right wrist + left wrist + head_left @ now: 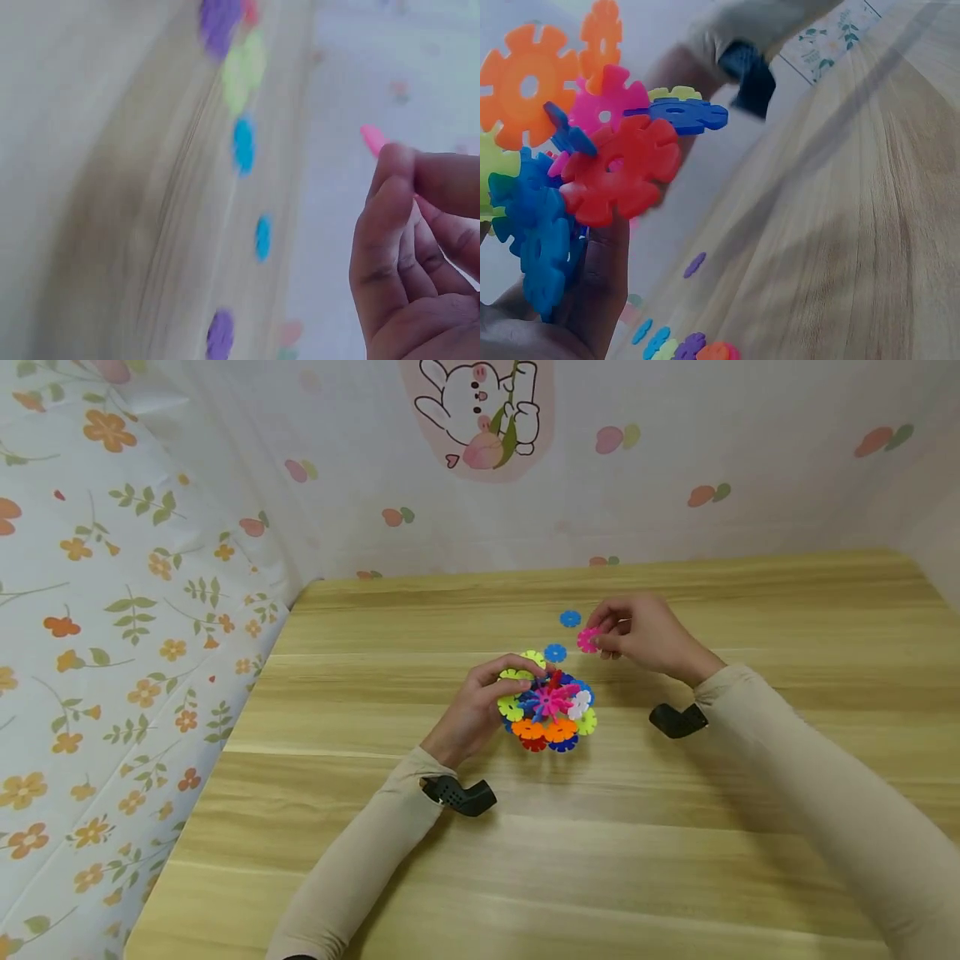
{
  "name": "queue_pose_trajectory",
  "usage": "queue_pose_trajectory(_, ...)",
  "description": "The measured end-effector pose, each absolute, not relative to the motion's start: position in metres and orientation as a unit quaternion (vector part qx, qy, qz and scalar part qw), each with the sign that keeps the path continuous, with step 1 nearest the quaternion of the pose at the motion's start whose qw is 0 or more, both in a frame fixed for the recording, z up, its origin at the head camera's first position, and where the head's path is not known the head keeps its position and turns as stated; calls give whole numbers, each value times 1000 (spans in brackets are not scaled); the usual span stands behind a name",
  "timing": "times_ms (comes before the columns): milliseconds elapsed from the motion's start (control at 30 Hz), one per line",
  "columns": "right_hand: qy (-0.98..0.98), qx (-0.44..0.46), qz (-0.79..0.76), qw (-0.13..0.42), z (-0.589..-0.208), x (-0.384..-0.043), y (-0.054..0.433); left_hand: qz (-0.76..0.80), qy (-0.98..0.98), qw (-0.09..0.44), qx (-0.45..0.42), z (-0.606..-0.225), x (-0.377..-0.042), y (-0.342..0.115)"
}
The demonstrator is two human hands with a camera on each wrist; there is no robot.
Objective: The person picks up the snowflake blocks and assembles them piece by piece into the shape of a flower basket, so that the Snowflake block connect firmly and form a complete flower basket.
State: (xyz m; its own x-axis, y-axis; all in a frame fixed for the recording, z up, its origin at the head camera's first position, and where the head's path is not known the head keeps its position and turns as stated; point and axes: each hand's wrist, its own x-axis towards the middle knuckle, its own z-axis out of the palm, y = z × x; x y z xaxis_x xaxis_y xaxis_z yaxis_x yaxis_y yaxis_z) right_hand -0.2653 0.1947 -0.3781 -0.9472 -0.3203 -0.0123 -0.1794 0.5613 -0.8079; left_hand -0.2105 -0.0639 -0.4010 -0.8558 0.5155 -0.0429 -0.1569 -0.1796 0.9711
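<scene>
Your head cam is looking down and forward at the wooden table [600,860] from well above. Both wrist cams are sitting super close — skimming low along that same tabletop — and the left one is sharing the snowflake cluster [592,165] with the head view.

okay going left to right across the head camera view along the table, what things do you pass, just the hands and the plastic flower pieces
Left hand gripping the cluster, then the multicoloured flower-piece cluster, then the pink piece pinched by the right hand, then the right hand. I left out the two loose blue pieces, which sit above the cluster and overlap it in the left-to-right order.
</scene>
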Motion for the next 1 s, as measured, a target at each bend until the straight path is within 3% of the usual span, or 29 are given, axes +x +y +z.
queue_pose_trajectory(167, 852, -147, -490, 112, -362, -236, 188, 749, 607, 217, 153, -402, -210, -64)
queue_pose_trajectory(333, 851, -145, -495, 102, -351, -215, 183, 747, 609, 208, 166, -403, -210, -64)
queue_pose_trajectory(1000, 837, -161, -520, 57, -360, -200, 179, 784, 577, 175, 148, -407, -206, -58)
